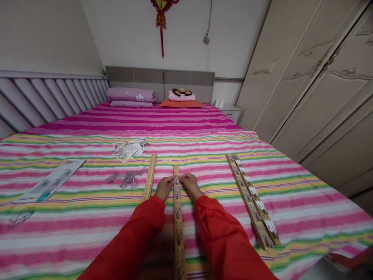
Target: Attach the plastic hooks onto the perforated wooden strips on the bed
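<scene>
Red sleeves (pixel 230 241) nearest; left hand (pixel 164 187) and right hand (pixel 190 184) at drilled wooden strip (pixel 177 225), can't tell if fingers (pixel 184 178) grasp it; likely light, stiff, best edge-held.

Both arms (pixel 223 229) reach forward, fingers (pixel 170 179) bent, left grip (pixel 164 187) near right grip (pixel 190 184).
</scene>
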Demonstrator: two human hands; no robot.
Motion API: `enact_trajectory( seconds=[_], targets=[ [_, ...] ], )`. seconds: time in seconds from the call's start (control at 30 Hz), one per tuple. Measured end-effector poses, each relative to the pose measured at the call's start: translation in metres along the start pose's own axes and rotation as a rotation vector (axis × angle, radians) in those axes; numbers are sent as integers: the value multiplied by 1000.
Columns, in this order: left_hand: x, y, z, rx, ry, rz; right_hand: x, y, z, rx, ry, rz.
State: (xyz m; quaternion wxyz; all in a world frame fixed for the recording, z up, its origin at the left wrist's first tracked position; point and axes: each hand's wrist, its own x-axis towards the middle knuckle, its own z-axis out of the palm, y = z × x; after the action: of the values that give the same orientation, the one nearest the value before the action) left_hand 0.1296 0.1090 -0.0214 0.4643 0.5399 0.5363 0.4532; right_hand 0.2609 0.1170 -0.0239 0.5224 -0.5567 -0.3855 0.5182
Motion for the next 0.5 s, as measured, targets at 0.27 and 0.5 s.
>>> enact_trajectory(
  seconds=[0.27, 0.5],
  targets=[
    [5, -3, -4, -22, -99, -58, 22, 3, 4, -170, 11, 103],
    [7, -10, -4, -80, -91, -89, 39, 16, 2, -288, 60, 81]
  ],
)
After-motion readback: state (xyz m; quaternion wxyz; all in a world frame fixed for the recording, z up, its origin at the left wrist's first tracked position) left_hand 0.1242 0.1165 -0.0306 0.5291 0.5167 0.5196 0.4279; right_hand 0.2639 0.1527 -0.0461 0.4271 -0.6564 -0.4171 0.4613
